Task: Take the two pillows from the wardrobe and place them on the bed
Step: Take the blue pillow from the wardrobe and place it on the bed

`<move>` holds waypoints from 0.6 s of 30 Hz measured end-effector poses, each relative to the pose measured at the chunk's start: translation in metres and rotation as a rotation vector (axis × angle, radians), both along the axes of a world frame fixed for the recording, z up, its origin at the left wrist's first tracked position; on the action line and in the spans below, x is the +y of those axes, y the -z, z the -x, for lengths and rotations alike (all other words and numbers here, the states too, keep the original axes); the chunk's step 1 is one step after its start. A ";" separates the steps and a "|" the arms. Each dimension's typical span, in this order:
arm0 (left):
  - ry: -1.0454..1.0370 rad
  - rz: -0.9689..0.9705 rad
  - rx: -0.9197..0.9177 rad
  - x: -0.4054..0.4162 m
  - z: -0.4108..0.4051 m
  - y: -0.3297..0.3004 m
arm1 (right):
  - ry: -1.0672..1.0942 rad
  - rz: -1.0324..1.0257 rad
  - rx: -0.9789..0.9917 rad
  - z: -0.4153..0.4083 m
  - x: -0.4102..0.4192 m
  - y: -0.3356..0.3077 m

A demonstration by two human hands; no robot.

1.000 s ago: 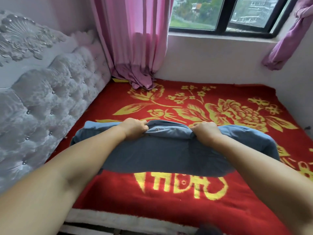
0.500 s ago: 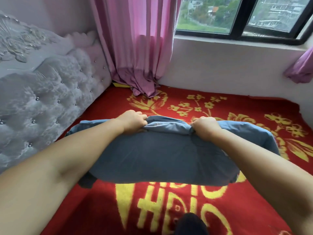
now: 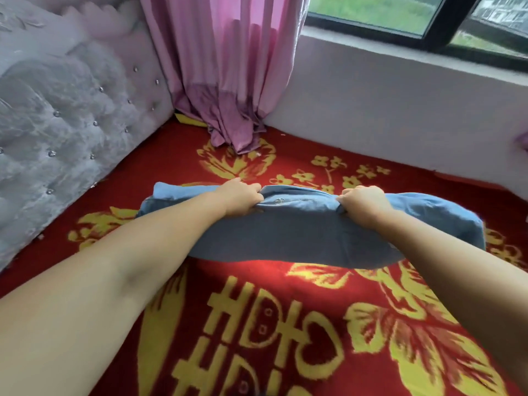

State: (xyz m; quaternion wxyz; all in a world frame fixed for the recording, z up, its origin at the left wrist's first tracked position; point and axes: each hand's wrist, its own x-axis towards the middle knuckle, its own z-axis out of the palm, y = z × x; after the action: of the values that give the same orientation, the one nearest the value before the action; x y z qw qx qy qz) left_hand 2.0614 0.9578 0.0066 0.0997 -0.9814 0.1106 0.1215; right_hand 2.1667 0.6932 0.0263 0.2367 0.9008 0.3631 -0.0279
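— Under the arms, what is the biggest thing?

— The bed (image 3: 285, 338), spread with a red blanket (image 3: 183, 155) patterned in yellow flowers. Beyond the hands a pink curtain (image 3: 223, 67) hangs down onto it, and a tufted grey headboard (image 3: 65, 115) runs along past the left hand.

— And the pillow?

— A blue pillow (image 3: 300, 235) is stretched between the two hands, held above the blanket. I judge it held clear because a dark shadow and a lit strip show under its near edge.

— How are the hands set?

— The left hand (image 3: 238, 200) has its fingers (image 3: 253, 195) clamped on the pillow's top seam, and the right hand (image 3: 364, 204) has its fingers (image 3: 347, 197) bunched on the same seam, well apart from the left.

— What has changed in the last second?

— The pillow has travelled further over the bed toward the curtain corner, and the view has tipped lower. The grip is unchanged.

— Meaning?

— I judge this pillow is about to be laid down near the headboard. No second pillow is visible, so at best half the task is done.
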 end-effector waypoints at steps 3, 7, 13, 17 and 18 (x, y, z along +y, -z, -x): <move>0.010 0.027 0.003 0.018 -0.004 -0.002 | -0.030 0.005 0.005 -0.010 0.023 -0.011; 0.068 0.041 0.044 0.078 -0.012 -0.011 | -0.032 0.004 0.002 -0.013 0.078 -0.018; 0.128 0.060 0.042 0.175 -0.040 -0.030 | 0.107 -0.017 0.089 -0.025 0.175 -0.032; 0.110 0.043 0.062 0.232 -0.039 -0.034 | 0.112 -0.038 0.158 -0.027 0.233 -0.032; 0.112 0.026 0.069 0.241 -0.039 -0.037 | 0.094 -0.048 0.154 -0.027 0.242 -0.030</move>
State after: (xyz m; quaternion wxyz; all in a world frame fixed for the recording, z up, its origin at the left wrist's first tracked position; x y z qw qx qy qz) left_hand 2.1005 1.1991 0.0438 0.0895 -0.9701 0.1703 0.1480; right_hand 2.1934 0.9352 0.0560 0.1849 0.9174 0.3382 -0.0992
